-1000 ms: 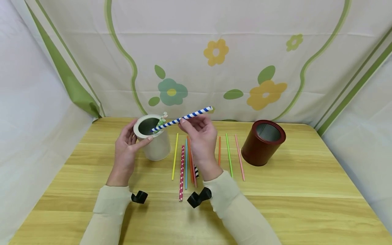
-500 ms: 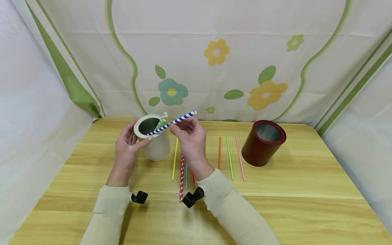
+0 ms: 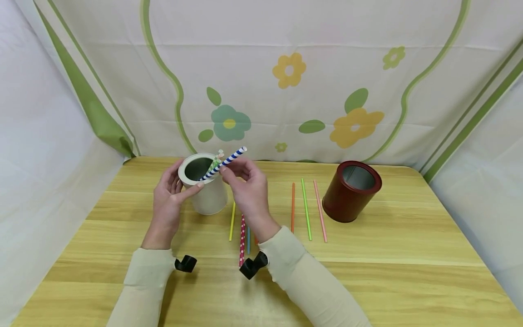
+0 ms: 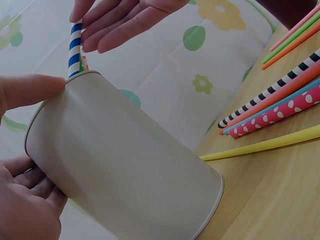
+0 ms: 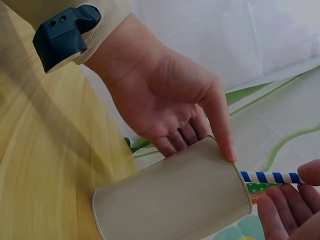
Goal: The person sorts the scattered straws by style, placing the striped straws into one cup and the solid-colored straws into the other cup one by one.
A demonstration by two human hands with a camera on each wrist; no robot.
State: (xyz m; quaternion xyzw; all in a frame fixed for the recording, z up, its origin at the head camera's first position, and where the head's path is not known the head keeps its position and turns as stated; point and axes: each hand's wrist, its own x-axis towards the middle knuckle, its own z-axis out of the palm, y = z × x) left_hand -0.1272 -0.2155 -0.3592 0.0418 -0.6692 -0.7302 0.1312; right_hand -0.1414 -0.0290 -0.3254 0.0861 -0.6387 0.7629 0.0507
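My left hand (image 3: 167,202) grips a white can (image 3: 210,200) that stands on the table, its thumb lying on the rim and its other fingers on the left side. My right hand (image 3: 252,195) pinches a blue-and-white striped straw (image 3: 235,155) between thumb and fingers. The straw slants, with its lower end inside the can's mouth and its upper end above my fingers. Beside it, a green dotted straw (image 5: 257,187) and other patterned straws stick out of the can at the right side of the rim.
Several straws lie on the table under and near my right forearm, among them a yellow one (image 3: 232,225) and a pink dotted one (image 3: 242,243). Farther right lie orange, green (image 3: 306,209) and pink straws. A dark red can (image 3: 345,200) stands beyond them. A flowered curtain hangs behind.
My right hand has moved left with the striped straw, which now stands steeper with its lower end in the can. My left hand has stayed on the can.
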